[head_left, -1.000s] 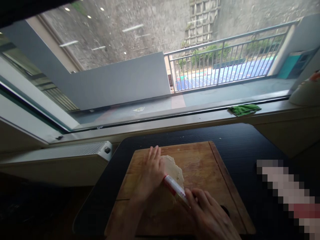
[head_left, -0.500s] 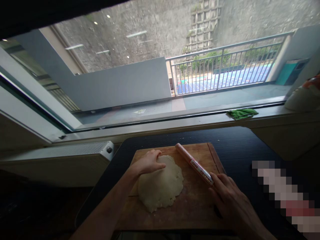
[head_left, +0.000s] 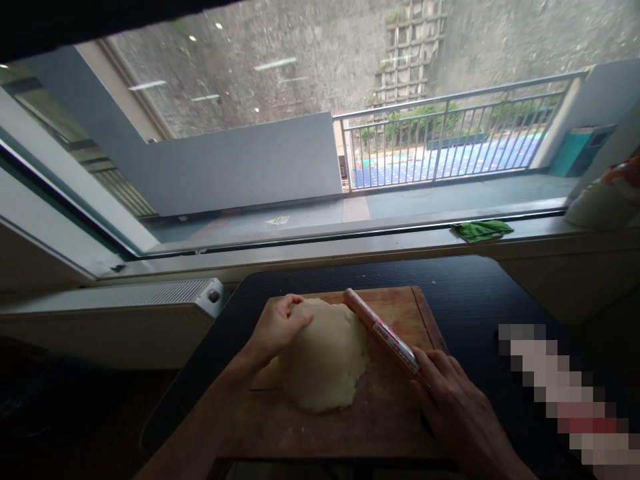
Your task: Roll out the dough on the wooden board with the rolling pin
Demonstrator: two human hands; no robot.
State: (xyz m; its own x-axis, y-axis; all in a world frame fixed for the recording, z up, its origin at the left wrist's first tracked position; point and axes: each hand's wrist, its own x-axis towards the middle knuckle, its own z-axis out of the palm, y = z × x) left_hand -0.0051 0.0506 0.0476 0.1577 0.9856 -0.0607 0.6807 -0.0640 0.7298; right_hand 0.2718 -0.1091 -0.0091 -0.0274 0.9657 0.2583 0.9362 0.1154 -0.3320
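Dough sheet [head_left: 327, 360], pale, flattened, ragged edge: on the wooden board [head_left: 395, 413], left of its middle. Board lies on the black worktop [head_left: 465, 283] by the window. Left hand [head_left: 275, 330] at the dough's far left edge; grip pinching that edge, thumb on top, fingers curled, tips partly hidden. Right hand [head_left: 453, 393] at the board's right side; grip closed around the near end of the roll [head_left: 380, 327], pinkish with a printed label. Roll slants across the board, far end beside the dough's upper right edge; whether they touch, cannot tell.

Containers: white container [head_left: 603, 203] on the sill at far right, orange at top, contents not visible. Teal box [head_left: 575, 152] outside past the glass, inside not visible. Green cloth [head_left: 483, 231] crumpled on the sill. Radiator [head_left: 150, 300] left of the worktop. Right edge of the worktop: pixelated patch, unreadable.
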